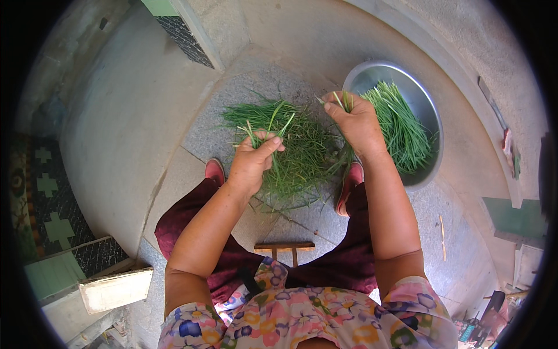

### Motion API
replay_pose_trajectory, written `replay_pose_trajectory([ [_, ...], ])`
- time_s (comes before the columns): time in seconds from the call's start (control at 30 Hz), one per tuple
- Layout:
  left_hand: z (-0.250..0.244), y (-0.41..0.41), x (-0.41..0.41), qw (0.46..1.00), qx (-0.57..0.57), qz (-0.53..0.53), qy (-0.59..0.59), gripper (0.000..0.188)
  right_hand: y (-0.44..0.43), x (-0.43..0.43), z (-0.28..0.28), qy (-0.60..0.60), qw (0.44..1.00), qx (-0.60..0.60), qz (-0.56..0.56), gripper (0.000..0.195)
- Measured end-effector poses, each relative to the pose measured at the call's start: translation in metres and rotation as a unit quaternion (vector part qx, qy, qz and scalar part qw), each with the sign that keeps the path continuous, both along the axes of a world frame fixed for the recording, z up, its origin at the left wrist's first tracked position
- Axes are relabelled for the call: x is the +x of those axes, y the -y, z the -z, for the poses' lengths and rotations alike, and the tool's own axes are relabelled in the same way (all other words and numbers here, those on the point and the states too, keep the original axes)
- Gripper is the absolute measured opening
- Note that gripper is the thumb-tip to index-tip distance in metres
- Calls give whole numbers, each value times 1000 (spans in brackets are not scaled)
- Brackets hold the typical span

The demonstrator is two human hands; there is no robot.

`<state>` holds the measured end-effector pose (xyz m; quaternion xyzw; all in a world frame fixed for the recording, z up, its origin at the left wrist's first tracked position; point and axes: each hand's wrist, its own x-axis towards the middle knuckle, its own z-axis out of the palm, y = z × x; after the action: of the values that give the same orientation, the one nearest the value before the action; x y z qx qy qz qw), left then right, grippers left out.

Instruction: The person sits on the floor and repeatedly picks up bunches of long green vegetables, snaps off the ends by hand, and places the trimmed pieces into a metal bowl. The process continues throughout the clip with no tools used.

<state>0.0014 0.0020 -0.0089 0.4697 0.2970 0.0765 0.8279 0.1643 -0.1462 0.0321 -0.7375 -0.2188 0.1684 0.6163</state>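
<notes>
My left hand (257, 159) holds a few green stalks, their pale cut ends poking up past the thumb. Pinched in my right hand (355, 120) are more thin stalks, with their green leaves trailing below the fist. Between my feet a loose heap of long grass-like greens (301, 161), which look like chives, is spread on the stone floor. A denser bunch of the greens (257, 114) lies at the heap's far left. Beside my right hand, a metal basin (425, 104) contains a neat bundle of chive-like greens (403, 131), partly hidden by my wrist.
A wooden stool (283, 247) shows between my knees. My red shoes (214, 171) flank the heap. A long-bladed knife (492, 102) lies on the ledge at right. A pale board (117, 289) juts in at lower left, and a dry straw (443, 237) lies on the floor.
</notes>
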Motion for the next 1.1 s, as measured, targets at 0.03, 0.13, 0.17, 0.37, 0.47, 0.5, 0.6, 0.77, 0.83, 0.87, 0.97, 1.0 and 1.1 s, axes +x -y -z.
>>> replay_pose_trajectory([
  [0.03,-1,0,0,1000,-8,1,6,20,-1,-3,2,-13,1000,-9,-23,13],
  [0.13,-6,4,2,999,-19,17,21,20,-13,-23,2,-77,993,-38,-82,14],
  [0.17,-7,5,2,999,-21,25,25,20,-17,-28,2,-87,992,-12,-93,14],
  [0.37,-9,4,2,991,10,130,3,17,-7,-8,-13,-108,994,27,0,14],
  [0.47,-1,0,-2,991,-51,124,26,16,9,12,-24,-128,985,99,64,14],
  [0.5,1,-2,-3,990,-50,127,28,16,15,18,-26,-124,983,109,78,15],
  [0.6,3,-4,-3,990,-46,130,30,16,25,28,-30,-121,977,132,113,15],
  [0.77,9,-6,-2,993,-25,112,9,15,30,28,-31,-118,972,191,64,14],
  [0.83,15,-9,-1,995,-79,58,23,12,28,19,-36,-90,973,212,36,14],
  [0.87,18,-10,0,993,-106,31,30,10,26,14,-38,-63,974,214,25,14],
  [0.97,24,-16,1,985,-164,-35,33,9,25,8,-41,-46,964,259,21,14],
  [1.0,25,-18,4,984,-167,-67,9,10,29,12,-43,-68,950,304,28,14],
  [1.1,19,-14,-1,990,-129,-59,17,12,37,23,-47,-134,919,368,40,16],
])
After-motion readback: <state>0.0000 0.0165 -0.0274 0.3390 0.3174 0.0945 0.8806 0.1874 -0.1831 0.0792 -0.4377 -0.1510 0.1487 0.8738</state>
